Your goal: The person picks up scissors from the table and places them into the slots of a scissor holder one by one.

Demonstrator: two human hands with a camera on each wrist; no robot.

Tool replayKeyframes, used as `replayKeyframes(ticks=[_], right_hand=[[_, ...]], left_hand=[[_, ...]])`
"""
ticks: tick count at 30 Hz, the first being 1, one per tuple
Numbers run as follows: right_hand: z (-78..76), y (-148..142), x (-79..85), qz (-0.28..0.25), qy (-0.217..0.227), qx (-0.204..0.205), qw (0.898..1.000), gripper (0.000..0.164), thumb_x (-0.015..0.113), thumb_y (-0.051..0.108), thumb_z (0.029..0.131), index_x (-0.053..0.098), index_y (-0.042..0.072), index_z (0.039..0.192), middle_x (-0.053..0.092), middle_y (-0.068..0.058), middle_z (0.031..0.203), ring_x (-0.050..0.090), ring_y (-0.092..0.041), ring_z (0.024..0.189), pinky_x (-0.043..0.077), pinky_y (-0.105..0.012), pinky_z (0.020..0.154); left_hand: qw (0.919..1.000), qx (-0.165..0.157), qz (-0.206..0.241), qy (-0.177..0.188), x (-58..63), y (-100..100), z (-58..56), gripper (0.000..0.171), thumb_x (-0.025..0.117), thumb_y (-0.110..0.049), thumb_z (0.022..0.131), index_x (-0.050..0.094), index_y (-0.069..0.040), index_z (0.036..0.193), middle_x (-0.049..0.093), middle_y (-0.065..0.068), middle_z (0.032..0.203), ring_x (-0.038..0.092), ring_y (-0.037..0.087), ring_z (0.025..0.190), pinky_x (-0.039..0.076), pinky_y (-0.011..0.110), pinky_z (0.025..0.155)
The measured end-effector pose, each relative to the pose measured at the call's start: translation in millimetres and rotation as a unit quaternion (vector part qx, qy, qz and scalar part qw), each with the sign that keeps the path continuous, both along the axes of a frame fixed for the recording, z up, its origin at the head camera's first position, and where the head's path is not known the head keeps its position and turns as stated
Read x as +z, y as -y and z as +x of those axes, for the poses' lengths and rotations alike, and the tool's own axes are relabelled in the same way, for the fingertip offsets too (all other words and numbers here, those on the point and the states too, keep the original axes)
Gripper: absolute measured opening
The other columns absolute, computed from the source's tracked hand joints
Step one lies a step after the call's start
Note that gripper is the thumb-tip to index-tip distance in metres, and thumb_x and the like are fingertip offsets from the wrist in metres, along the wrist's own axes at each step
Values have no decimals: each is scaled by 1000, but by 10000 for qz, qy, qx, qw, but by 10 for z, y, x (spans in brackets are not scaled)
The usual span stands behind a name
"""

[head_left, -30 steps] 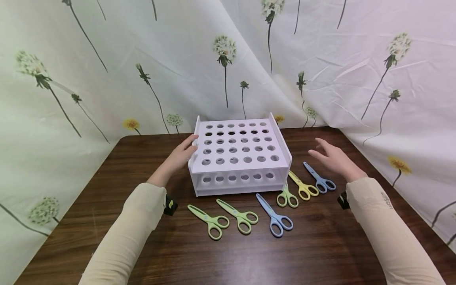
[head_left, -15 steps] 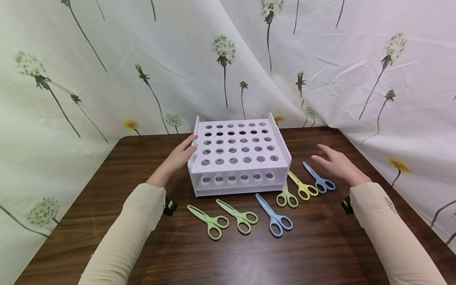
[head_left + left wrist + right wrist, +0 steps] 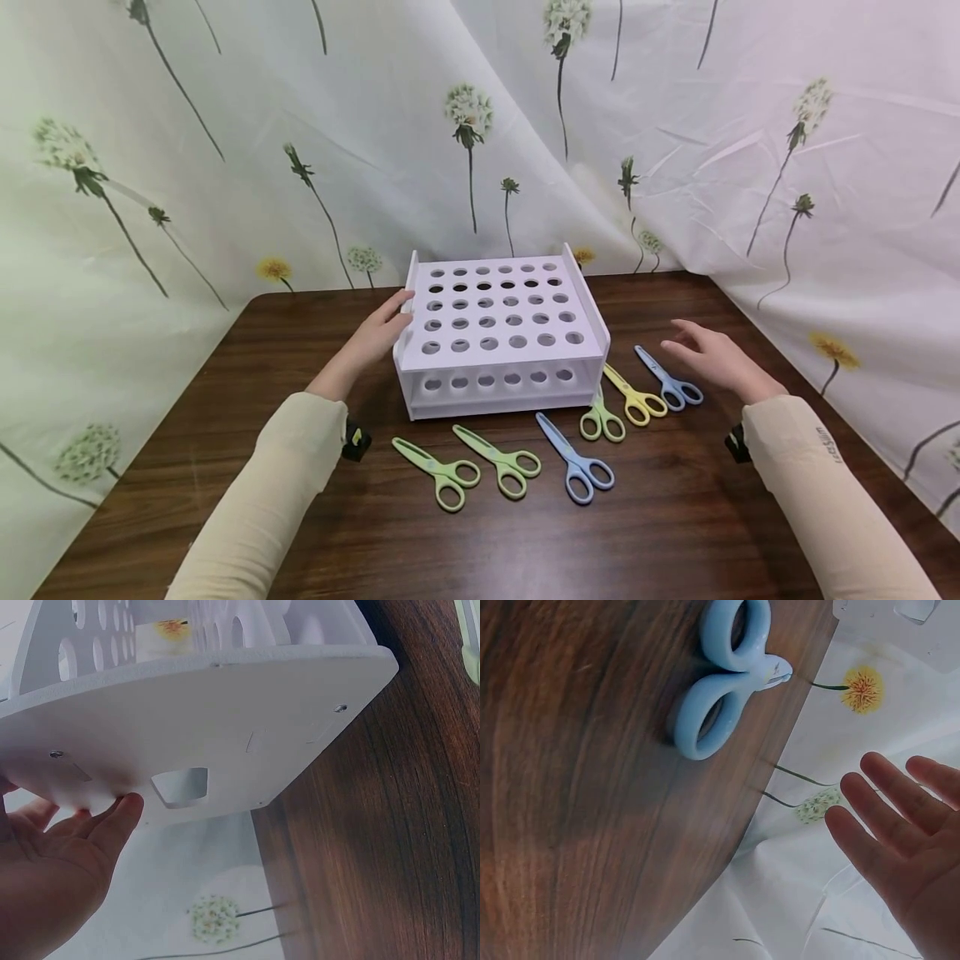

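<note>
A white rack [image 3: 502, 358] with rows of round holes stands mid-table. My left hand [image 3: 378, 331] touches its left side panel; in the left wrist view a fingertip lies against that panel [image 3: 225, 727], near a cutout, fingers fairly straight. My right hand [image 3: 716, 358] hovers to the right of the rack with nothing in it, fingers spread in the right wrist view. Nearest to it are blue scissors [image 3: 670, 386], whose handles [image 3: 761, 671] show in the right wrist view. Beside those lie yellow scissors [image 3: 633, 398] and green scissors [image 3: 597, 414], its blades partly hidden by the rack.
In front of the rack lie two more green scissors [image 3: 442, 473] [image 3: 504, 459] and another pair of blue scissors [image 3: 574, 458]. The dark wooden table [image 3: 465, 558] meets a white curtain [image 3: 337, 100] printed with dandelions along its back and sides.
My right hand has drifted right and nearer to me, away from the rack. My left hand stays at the rack's side. The head view has tilted up slightly.
</note>
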State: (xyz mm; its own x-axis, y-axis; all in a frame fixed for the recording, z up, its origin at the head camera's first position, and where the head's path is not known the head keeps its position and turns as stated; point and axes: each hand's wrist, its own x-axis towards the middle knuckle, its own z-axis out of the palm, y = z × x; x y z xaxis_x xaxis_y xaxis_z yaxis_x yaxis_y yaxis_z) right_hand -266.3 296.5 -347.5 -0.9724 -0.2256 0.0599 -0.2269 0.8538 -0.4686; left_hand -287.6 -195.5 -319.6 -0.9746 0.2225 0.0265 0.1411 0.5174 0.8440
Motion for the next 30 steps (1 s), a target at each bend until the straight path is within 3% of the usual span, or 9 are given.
replayKeyframes(ticks=[19, 30], right_hand=[[69, -84, -147, -36, -48, 40, 10000, 64, 50, 39, 94, 37, -8, 134, 55, -27, 114, 52, -39, 103, 39, -53, 84], [99, -127, -184, 128, -82, 67, 9999, 56, 54, 36, 93, 47, -8, 126, 61, -18, 101, 56, -33, 92, 43, -48, 75]], left_hand=[[9999, -74, 151, -16, -6, -1, 45, 50, 34, -20, 99, 21, -9, 147, 14, 16, 150, 17, 34, 133, 17, 50, 103], [9998, -99, 153, -48, 22, -9, 39, 51, 33, -21, 99, 21, -9, 147, 12, 16, 150, 14, 34, 134, 15, 51, 104]])
